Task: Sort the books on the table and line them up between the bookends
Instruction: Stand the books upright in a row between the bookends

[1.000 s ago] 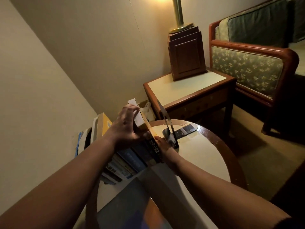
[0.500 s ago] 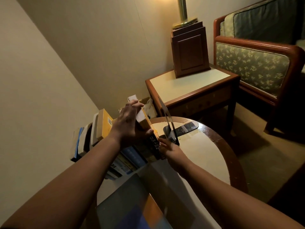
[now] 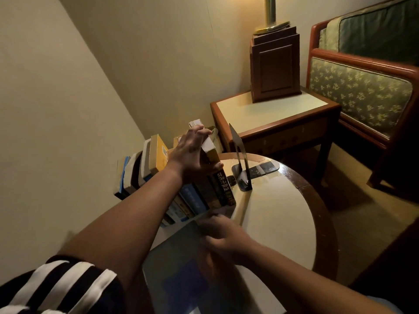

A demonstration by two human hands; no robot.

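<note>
Your left hand [image 3: 192, 155] is clamped over the top of a yellow-spined book [image 3: 209, 150], fingers curled on its far edge and thumb on the near side, at the right end of a row of books [image 3: 199, 196] standing on the round counter [image 3: 283, 214]. The row leans left, spines facing you; the books' long axes run up and away toward the wall. The end spine is dark with pale characters too blurred to read; neighbours are blue and tan. A black metal bookend [image 3: 241, 168] stands upright just beside the row, a gap between them. Your right hand [image 3: 223, 236] is blurred over a flat grey book [image 3: 181, 264] near the counter's edge; I cannot tell whether its grip is closed.
</note>
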